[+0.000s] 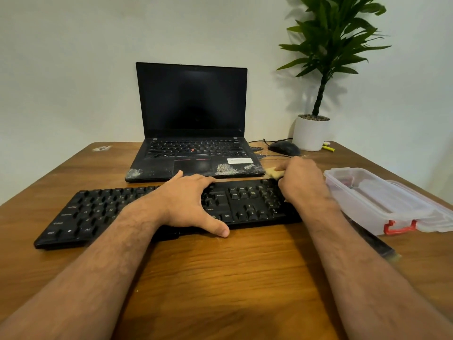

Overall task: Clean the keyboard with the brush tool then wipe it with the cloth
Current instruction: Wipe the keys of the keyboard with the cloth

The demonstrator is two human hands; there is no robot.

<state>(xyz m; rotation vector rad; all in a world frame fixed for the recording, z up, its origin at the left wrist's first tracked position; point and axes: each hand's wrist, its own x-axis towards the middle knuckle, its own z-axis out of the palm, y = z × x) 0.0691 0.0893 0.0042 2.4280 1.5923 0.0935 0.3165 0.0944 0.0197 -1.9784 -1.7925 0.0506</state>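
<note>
The keyboard lies across mid-frame, long axis left to right. The right hand grips the cloth at its right end. The left hand lies spread, bracing the middle, so wiping likely runs leftward.

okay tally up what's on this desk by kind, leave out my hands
Keyboard: 1
Laptop: 1
Mouse: 1
Potted plant: 1
Plastic container: 1
Cloth: 1
Brush tool: 1
Yellow item by the pot: 1
Total: 8
</note>
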